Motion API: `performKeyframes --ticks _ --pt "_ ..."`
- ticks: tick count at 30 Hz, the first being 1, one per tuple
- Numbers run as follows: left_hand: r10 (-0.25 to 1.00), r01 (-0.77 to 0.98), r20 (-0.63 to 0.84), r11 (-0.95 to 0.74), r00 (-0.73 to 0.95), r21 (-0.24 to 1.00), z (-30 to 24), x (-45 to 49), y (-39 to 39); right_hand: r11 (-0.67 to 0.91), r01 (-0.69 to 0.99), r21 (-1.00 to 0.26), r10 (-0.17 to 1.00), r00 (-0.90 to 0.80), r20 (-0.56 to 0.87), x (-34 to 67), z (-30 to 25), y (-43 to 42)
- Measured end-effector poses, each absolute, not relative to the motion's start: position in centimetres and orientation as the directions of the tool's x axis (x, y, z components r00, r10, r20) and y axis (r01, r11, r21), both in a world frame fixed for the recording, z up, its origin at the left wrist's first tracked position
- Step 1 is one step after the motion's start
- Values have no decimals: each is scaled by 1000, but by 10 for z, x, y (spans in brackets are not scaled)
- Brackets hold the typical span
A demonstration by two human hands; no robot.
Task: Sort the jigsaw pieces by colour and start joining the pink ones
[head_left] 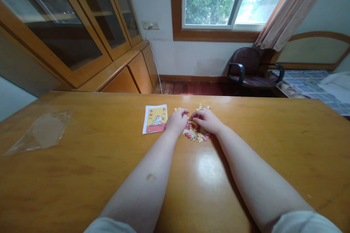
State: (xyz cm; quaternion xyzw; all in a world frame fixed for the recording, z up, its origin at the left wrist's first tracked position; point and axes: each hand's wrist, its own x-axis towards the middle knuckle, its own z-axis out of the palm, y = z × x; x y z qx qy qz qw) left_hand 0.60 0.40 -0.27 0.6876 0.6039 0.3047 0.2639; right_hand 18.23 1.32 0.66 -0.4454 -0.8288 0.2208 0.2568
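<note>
A loose heap of small jigsaw puzzle pieces (189,133), in pink, yellow and white, lies near the far side of the table. My left hand (177,119) is at the heap's left side, its fingers curled together; whatever they hold, if anything, is too small to make out. Over the right part of the heap, my right hand (208,119) is bent with thumb and fingers a little apart, and no piece shows between them. Both hands hide part of the heap. Left of my left hand lies a picture sheet (156,118) with a white cartoon animal on yellow and pink.
A clear plastic bag (45,131) lies on the left of the wooden table (109,174). Beyond the table's far edge are a glass-door cabinet (109,52), a dark armchair (246,63) and a bed (311,83). A white cord (154,58) hangs from a wall socket.
</note>
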Motion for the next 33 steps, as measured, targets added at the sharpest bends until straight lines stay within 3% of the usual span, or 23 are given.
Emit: performKeyframes --ticks 5,10,19,33 --pt "980 585 130 -193 148 788 -8 9 6 502 538 -677 836 -502 221 183 7 12" --pt "988 607 140 -154 70 780 -5 7 4 463 472 -750 820 -549 160 183 4 12" --pt "993 641 85 -118 82 759 3 7 0 477 700 -531 878 -402 259 184 3 17" --pt "965 713 65 -231 253 662 10 12 -3 450 759 -471 893 -391 222 185 0 19"
